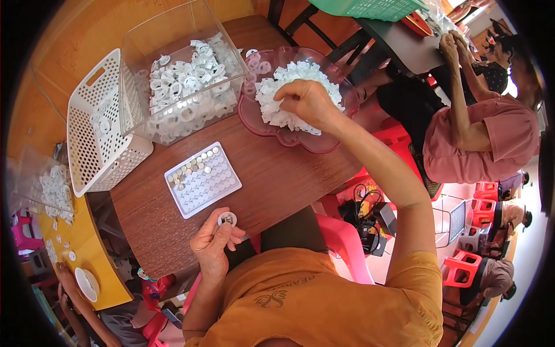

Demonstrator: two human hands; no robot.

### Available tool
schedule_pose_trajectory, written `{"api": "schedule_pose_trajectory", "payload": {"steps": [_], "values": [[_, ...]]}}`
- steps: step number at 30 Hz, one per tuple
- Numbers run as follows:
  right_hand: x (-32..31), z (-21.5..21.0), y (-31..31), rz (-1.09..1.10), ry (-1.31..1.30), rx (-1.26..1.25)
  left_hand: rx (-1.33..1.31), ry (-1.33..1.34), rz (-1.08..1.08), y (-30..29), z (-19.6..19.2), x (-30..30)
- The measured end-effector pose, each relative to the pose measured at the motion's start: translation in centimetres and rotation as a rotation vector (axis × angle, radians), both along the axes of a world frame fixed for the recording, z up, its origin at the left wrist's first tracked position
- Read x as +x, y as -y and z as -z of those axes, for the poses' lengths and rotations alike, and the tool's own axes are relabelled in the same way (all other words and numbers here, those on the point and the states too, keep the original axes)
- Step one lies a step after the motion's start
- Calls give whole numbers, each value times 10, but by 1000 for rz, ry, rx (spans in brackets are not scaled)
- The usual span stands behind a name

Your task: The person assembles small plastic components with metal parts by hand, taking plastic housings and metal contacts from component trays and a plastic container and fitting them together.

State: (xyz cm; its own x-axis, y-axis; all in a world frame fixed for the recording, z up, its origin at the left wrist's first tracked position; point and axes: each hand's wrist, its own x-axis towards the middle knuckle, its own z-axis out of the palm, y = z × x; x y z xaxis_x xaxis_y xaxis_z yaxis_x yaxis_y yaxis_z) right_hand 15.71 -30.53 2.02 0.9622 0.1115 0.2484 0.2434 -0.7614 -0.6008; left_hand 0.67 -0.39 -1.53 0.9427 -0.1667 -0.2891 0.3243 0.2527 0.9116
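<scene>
Held between the thumb and fingers of my left hand (213, 243) is a small round white plastic part (227, 219) with dark and metallic bits at its centre. My right hand (306, 103) reaches over a scalloped pink translucent bowl (254, 124). Its fingers are curled in a pinch above a heap of small white pieces (277, 118); whatever is between the fingertips is hidden. On the table, just beyond my left hand, lies a white tray (202, 199) with rows of round pockets. Silvery button cells (199, 161) fill some pockets along its far and left sides.
A clear bin (191, 113) full of white plastic parts stands at the far left of the brown table (277, 173), beside a perforated white basket (110, 168). Several round parts lie at the bowl's left side. A co-worker (480, 133) sits at right; another person's arms (81, 301) rest by a yellow table (110, 277).
</scene>
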Motion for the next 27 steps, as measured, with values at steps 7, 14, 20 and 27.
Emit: {"api": "schedule_pose_trajectory", "payload": {"steps": [7, 14, 20, 27], "values": [[5, 20, -14, -148, 148, -319, 3, 14, 11, 2, 0, -1], [-5, 12, -13, -174, 177, -291, 15, 14, 3, 0, -1, -3], [-45, -13, -39, -107, 252, 108, -61, -109, 5, -2, -7, 3], [-110, -12, -89, -381, 522, 97, -258, -171, 10, 10, -29, 9]]}}
